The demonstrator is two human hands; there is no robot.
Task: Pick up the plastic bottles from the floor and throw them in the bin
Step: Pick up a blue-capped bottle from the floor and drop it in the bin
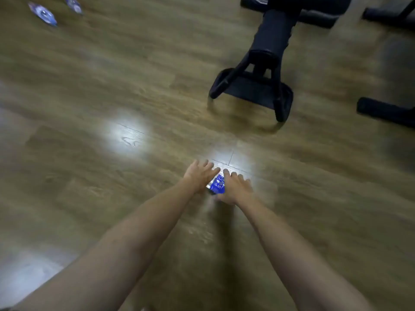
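A: Where is the bottle?

B: A plastic bottle with a blue label point(218, 184) lies on the wood-plank floor point(89, 153), low in the middle of the view, between the two hands. Only a strip of it shows: blue label with white letters, a pale clear part toward the upper right and a dark end at the lower left.

A: Which way does it run?

B: Its long axis is diagonal, from lower left up to upper right. I cannot tell for certain which end is the cap; the dark bit at the lower left may be it.

A: And the hands?

B: The left hand point(199, 176) lies over the bottle's left side with fingers spread and fairly straight, fingertips reaching past the pale end. The right hand point(235, 187) covers the right side, fingers extended across the label. Both touch the bottle, neither plainly curled round it. Motion blur hides the thumbs.

A: What else is around?

B: Two bright ceiling-light reflections sit on the floor, one just beyond the hands, one to the left. Well apart, at the top left corner, lie two more bottles, the nearer one point(42, 14) and the farther one point(73, 4), both with blue labels and both blurred. To the upper right stands a black metal frame leg with a wide foot point(253, 86), and more black frame bars point(386, 111) at the right edge.
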